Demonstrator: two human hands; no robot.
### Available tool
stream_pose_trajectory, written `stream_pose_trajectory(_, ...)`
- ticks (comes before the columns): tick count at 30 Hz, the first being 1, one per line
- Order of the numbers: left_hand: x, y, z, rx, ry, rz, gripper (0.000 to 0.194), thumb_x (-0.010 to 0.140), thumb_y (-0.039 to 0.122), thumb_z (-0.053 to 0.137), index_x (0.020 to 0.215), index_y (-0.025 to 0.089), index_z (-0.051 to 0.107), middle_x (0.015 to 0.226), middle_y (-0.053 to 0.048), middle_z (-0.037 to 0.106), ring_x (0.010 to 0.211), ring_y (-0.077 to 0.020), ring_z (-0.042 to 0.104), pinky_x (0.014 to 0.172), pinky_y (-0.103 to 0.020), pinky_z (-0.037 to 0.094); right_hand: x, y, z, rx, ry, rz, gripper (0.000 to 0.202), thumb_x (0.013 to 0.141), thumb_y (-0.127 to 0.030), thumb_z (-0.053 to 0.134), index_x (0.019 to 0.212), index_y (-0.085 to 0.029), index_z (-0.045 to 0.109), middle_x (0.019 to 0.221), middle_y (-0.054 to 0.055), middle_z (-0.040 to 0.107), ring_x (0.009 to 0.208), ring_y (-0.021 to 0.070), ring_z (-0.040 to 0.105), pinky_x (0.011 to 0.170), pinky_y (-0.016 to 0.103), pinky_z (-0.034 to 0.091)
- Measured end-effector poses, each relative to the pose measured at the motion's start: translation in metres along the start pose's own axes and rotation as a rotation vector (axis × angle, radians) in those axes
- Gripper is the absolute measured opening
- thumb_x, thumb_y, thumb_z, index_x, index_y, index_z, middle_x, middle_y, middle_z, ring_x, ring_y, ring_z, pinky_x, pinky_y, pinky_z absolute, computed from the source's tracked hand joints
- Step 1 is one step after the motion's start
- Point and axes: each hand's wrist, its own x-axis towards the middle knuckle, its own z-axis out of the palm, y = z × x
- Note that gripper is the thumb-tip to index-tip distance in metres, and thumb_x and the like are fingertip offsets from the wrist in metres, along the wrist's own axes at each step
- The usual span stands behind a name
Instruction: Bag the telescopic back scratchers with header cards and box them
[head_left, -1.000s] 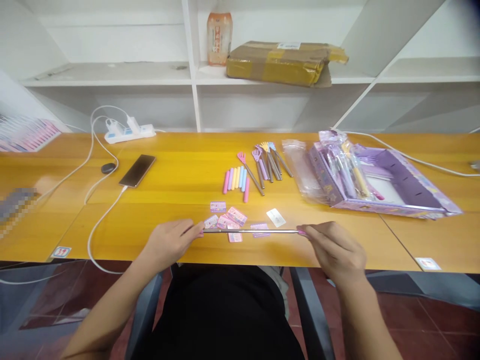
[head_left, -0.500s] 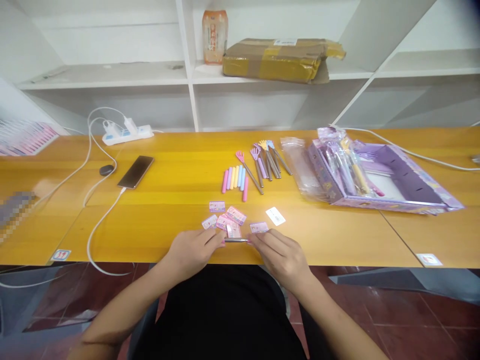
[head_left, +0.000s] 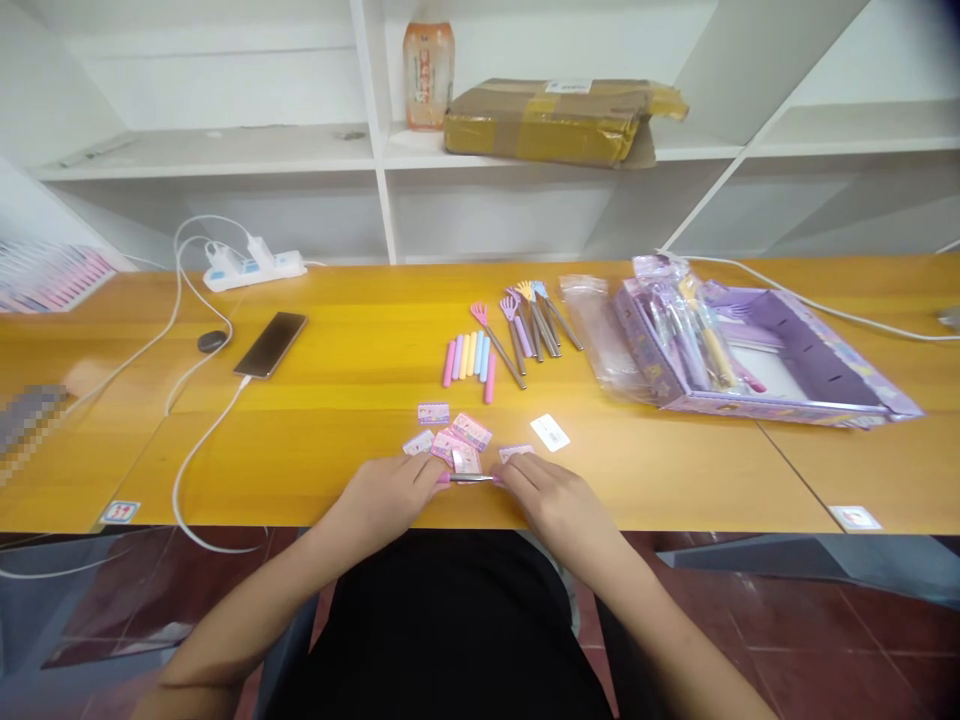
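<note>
both my forearms come up from the bottom corners and angle inward, so the hands meet close together in front of my body. my left hand [head_left: 390,495] lies palm down, knuckles up, its fingers [head_left: 429,478] drawn together in a pinching grip that points right. my right hand [head_left: 551,500] mirrors it, palm down, wrist bent slightly, fingers [head_left: 514,477] pinched and pointing left. only a narrow gap separates the two sets of fingertips. both forearms are bare.

Your table [head_left: 315,470] is yellow-orange wood grain; the box [head_left: 810,370] is purple; the handles [head_left: 469,357] are pink, lilac, yellow, blue.
</note>
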Motion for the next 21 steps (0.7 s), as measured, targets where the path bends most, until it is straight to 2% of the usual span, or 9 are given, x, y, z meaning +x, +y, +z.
stream_pose_trajectory(5,0.001,-0.007,-0.005,0.033,-0.071,0.017,0.022,0.117,0.026,0.047,0.104,0.019,0.063,0.087,-0.002,0.074,0.074,-0.0203,0.072,0.059,-0.034,0.045,0.005,0.003,-0.01,-0.067,0.048,-0.037,0.024,0.116,-0.015,0.043,0.109,-0.017,0.066,0.096,0.008,0.07,0.084,0.0214,0.06,0.079,0.034,0.042)
stream_pose_trajectory(8,-0.004,-0.026,-0.015,0.065,-0.116,0.003,0.025,0.117,0.027,0.048,0.1,0.019,0.064,0.084,-0.002,0.073,0.071,-0.02,0.071,0.058,-0.033,0.042,0.0,0.018,-0.015,-0.129,0.064,-0.042,0.022,0.115,-0.013,0.046,0.11,-0.017,0.067,0.094,0.007,0.071,0.082,0.0209,0.059,0.079,0.035,0.041)
stream_pose_trajectory(12,-0.031,-0.073,-0.039,0.09,-0.181,-0.048,0.02,0.115,0.023,0.05,0.104,0.02,0.066,0.085,0.0,0.074,0.074,-0.0175,0.071,0.062,-0.03,0.041,-0.029,0.069,-0.028,-0.265,0.114,-0.049,0.02,0.11,-0.01,0.05,0.116,-0.017,0.069,0.096,0.008,0.074,0.082,0.0215,0.061,0.078,0.036,0.041)
stream_pose_trajectory(16,-0.074,-0.122,-0.065,0.2,-0.1,-0.101,0.03,0.115,0.023,0.045,0.094,0.02,0.066,0.08,-0.002,0.071,0.073,-0.0184,0.067,0.064,-0.03,0.042,-0.086,0.139,-0.058,-0.389,0.22,-0.07,0.034,0.102,0.0,0.047,0.117,-0.022,0.069,0.097,0.006,0.079,0.081,0.0182,0.066,0.08,0.033,0.045)
stream_pose_trajectory(19,-0.1,-0.142,-0.074,0.252,-0.033,-0.141,0.032,0.115,0.025,0.046,0.091,0.02,0.065,0.082,-0.002,0.073,0.078,-0.0196,0.068,0.069,-0.03,0.045,-0.125,0.177,-0.082,-0.471,0.245,-0.026,0.034,0.098,0.0,0.054,0.111,-0.026,0.071,0.092,0.003,0.081,0.073,0.0135,0.067,0.077,0.028,0.047)
stream_pose_trajectory(21,-0.109,-0.145,-0.075,0.271,-0.015,-0.135,0.03,0.115,0.025,0.048,0.09,0.021,0.065,0.082,-0.002,0.074,0.079,-0.0197,0.068,0.071,-0.03,0.046,-0.141,0.189,-0.093,-0.495,0.254,-0.036,0.034,0.095,-0.001,0.059,0.11,-0.029,0.072,0.088,0.002,0.081,0.068,0.0123,0.066,0.073,0.026,0.047)
